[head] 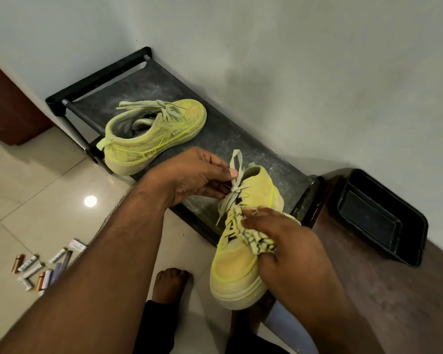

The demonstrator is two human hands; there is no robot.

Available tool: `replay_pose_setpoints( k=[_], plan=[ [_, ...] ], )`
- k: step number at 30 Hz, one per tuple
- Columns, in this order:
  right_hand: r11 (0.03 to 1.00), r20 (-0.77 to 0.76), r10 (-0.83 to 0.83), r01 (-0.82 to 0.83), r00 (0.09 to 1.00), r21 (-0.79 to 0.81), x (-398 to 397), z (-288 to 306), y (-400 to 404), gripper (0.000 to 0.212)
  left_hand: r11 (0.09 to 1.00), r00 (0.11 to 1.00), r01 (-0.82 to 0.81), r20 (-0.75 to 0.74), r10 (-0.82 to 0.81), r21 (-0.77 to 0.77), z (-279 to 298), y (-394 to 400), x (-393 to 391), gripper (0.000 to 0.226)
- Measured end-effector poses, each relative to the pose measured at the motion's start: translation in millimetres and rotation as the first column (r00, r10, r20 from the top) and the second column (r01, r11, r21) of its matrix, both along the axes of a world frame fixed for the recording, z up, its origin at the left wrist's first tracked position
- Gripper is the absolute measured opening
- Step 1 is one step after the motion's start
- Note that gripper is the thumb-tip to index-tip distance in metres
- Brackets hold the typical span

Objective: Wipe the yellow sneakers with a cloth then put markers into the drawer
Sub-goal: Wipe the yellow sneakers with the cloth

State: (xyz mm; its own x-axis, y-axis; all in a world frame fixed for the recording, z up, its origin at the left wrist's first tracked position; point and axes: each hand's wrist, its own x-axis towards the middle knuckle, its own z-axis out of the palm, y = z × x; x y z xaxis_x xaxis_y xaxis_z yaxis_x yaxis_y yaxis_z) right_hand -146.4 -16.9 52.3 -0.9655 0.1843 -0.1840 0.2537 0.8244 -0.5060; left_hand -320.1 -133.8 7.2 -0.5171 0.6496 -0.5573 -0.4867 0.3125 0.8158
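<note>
While a bare foot (173, 282) is standing on the pale tiled floor (36, 180) nearest the viewer, markers (40, 268) are lying scattered at near left. The right hand (287, 249) is pressing a cloth (257, 240) against the held sneaker (237, 264), whose long axis is running near to far, toe pointing near. The left hand (189, 175) is pinching its laces (234, 182). Farther off, the second sneaker (149, 134) is sitting on a dusty black rack (230, 139), toe pointing far right, against a white wall (292, 60). A black tray (379, 215) is resting at right.
</note>
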Motion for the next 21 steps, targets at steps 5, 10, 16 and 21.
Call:
replay_pose_setpoints(
  k=[5,10,16,21],
  plan=[
    [0.993,-0.105,-0.093,0.1,0.99,0.06,5,-10,25,0.055,0.999,0.995,0.015,-0.094,-0.019,-0.044,-2,6,4,0.023],
    [0.999,-0.239,0.035,-0.031,0.97,0.02,10,-17,11,0.05,0.996,0.991,-0.008,-0.132,-0.003,-0.088,-6,6,0,0.017],
    [0.99,-0.145,-0.125,0.132,0.982,0.042,-18,-30,35,0.054,0.993,0.99,-0.046,-0.138,0.031,-0.108,-9,5,0,0.017],
    [0.998,-0.281,0.039,-0.052,0.959,-0.037,2,-31,26,0.054,0.989,0.987,-0.064,-0.155,0.042,-0.136,-10,3,-2,0.017]
  ],
)
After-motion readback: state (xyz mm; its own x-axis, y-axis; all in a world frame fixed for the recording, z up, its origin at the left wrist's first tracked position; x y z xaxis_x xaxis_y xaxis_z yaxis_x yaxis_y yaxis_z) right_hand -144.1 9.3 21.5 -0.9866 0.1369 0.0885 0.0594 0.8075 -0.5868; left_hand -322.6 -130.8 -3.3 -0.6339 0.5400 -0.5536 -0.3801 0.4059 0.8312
